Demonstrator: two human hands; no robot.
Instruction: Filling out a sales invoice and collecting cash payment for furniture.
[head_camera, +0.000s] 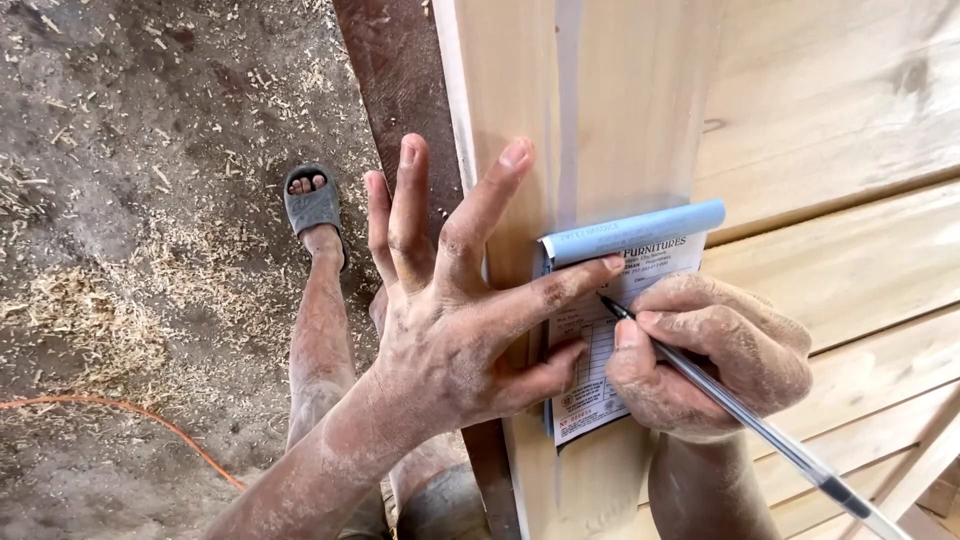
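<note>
My left hand (455, 320) lies spread on a pale wooden plank (560, 110), its thumb and forefinger pinning a small printed paper pad (585, 390) flat. The pad's blue cover (640, 228) is folded back over the top. My right hand (715, 355) grips a clear ballpoint pen (780, 440), with the tip touching the pad's top sheet just below my left forefinger. Both hands are dusty with sawdust.
More pale planks (850, 270) lie stacked to the right. A dark board (395, 80) runs along the plank's left edge. Below, my leg and foot in a grey sandal (312, 205) stand on a dirt floor strewn with wood shavings (80, 320). An orange cable (150, 420) crosses the floor.
</note>
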